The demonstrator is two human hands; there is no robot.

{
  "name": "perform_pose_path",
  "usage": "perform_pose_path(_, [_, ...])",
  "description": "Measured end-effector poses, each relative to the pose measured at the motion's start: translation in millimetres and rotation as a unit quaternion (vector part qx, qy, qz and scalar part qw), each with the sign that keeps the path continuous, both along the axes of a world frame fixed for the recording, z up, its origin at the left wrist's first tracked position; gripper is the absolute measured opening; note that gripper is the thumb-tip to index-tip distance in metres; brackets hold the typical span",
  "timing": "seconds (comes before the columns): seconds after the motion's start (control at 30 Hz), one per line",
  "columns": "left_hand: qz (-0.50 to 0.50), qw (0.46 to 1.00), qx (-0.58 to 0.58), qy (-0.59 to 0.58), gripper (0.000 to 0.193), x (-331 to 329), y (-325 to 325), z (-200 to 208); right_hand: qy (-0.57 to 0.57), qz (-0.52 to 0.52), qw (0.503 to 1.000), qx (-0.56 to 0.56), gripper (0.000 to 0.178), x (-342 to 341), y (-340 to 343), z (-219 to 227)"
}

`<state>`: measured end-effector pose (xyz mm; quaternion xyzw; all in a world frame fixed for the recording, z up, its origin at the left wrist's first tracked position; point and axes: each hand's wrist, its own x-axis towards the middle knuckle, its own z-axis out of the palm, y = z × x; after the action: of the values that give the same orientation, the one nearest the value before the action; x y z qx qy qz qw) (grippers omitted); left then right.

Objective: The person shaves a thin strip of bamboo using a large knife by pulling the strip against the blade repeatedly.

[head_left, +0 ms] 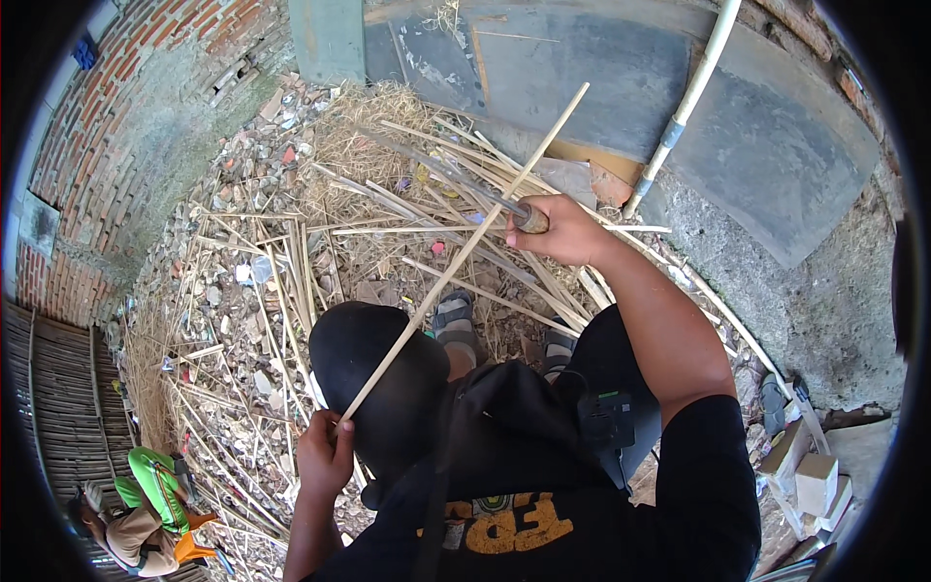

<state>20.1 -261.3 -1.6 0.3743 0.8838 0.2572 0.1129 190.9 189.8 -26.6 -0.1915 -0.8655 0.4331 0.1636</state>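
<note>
Across the front of me runs a long pale bamboo strip (pixel 407 335), slanting from lower left to upper right. My left hand (pixel 325 453) is closed on its near end, thumb and fingers pinching it. My right hand (pixel 570 231) is wrapped round the wooden handle of a machete (pixel 465 182). Its long grey blade points to the far left and crosses the strip close to the handle; whether the edge touches the strip I cannot tell. Beneath both, many more bamboo strips (pixel 388 199) lie in a loose heap on the ground.
Rubble and dry straw (pixel 335 160) cover the ground beyond my sandalled feet. A brick wall (pixel 126 126) stands at left, grey panels (pixel 572 78) at the back, with a pale pipe (pixel 689 102) leaning there. Blocks (pixel 817 483) sit at right. Another person (pixel 145 514) sits at lower left.
</note>
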Motion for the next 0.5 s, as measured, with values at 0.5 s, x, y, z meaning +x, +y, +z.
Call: perform_pose_path(0.5, [0.023,0.994,0.009,-0.105,0.048,-8.6,-3.4,-4.2,-0.065,0.026,0.977,0.202,0.029,-3.7,-15.6,9.5])
